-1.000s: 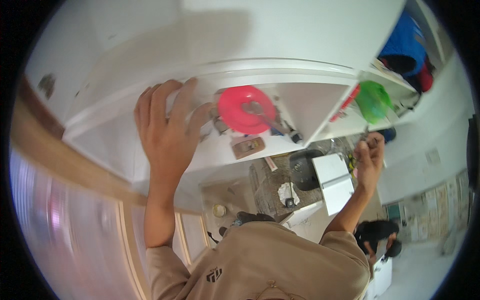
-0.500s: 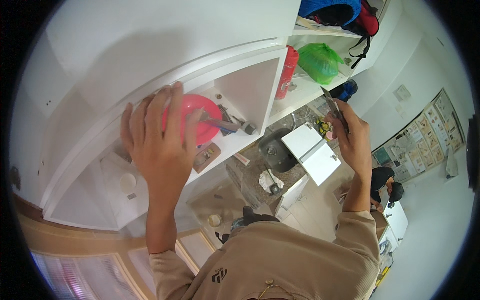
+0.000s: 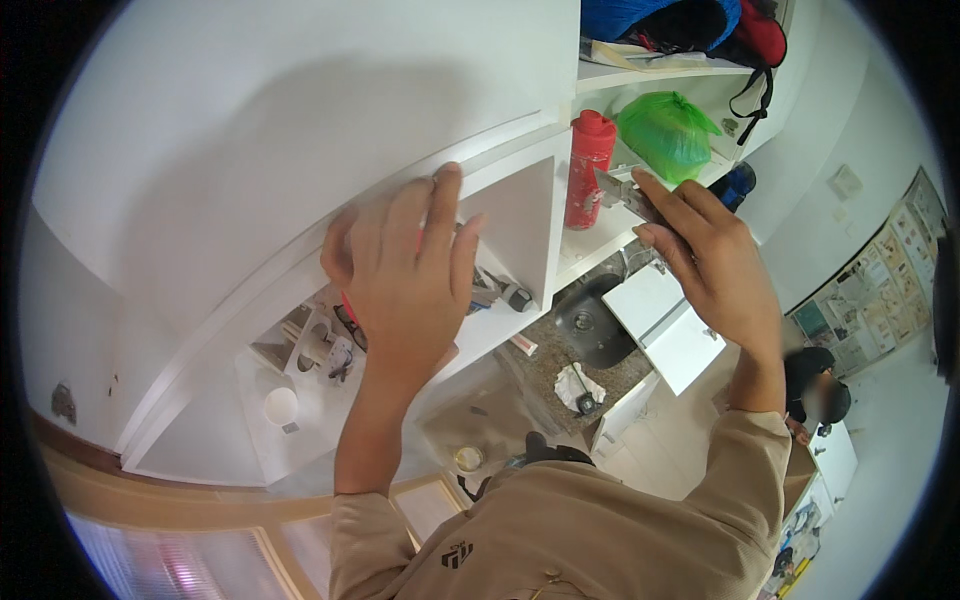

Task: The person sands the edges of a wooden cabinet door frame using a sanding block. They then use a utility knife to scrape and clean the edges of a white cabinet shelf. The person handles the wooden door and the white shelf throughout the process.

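Note:
My left hand [image 3: 400,280] is raised in front of the white cabinet, its fingers stretched out and empty. Its fingertips reach the rim [image 3: 490,150] along the top of the open compartment; contact is hard to tell. Behind this hand a pink plate is almost wholly hidden. My right hand [image 3: 715,255] grips a putty knife [image 3: 625,195] with a flat grey metal blade, held up before the shelf. The blade's tip overlaps a red bottle [image 3: 590,165] in view, apparently without touching it.
A green plastic bag [image 3: 668,135] stands beside the bottle. On the compartment floor lie a grey-tipped tool [image 3: 515,297] and a white cup [image 3: 281,406]. Below are a dark sink [image 3: 590,325] and a white panel [image 3: 665,325]. Another person [image 3: 815,375] works at the right.
My left hand has shifted right, covering the pink plate. The putty knife has turned, showing its flat blade toward the left. The whole view has swung slightly.

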Tool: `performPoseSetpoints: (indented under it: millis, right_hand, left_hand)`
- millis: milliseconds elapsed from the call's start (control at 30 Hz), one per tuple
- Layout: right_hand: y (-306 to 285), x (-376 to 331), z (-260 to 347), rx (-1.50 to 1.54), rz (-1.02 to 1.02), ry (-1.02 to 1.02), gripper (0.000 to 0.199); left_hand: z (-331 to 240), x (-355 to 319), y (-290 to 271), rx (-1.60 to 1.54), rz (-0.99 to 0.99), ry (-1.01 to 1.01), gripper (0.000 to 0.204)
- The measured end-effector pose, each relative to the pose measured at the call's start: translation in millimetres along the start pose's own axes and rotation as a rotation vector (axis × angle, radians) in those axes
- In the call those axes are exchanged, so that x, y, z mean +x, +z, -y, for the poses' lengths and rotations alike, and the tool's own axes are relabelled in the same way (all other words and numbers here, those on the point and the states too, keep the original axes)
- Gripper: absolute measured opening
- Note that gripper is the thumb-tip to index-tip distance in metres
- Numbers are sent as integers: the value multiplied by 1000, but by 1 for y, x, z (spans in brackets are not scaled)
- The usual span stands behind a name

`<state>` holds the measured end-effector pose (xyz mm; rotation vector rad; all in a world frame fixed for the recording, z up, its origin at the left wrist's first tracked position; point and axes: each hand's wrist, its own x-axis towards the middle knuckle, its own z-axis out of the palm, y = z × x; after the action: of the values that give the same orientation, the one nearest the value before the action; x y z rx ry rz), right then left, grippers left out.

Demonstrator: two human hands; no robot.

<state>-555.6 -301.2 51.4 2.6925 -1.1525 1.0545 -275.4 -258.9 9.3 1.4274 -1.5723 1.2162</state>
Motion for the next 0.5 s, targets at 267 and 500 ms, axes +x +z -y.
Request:
performPoseSetpoints:
  millis: [267,500]
  right_hand:
    - [-4,29,6,5,48,-42,45]
    - [-8,38,23,-61,119,-5,43]
  left_hand:
    - [-6,-3,7,52,43,-89,39]
    - [-6,-6,17,-11,-70,-112,46]
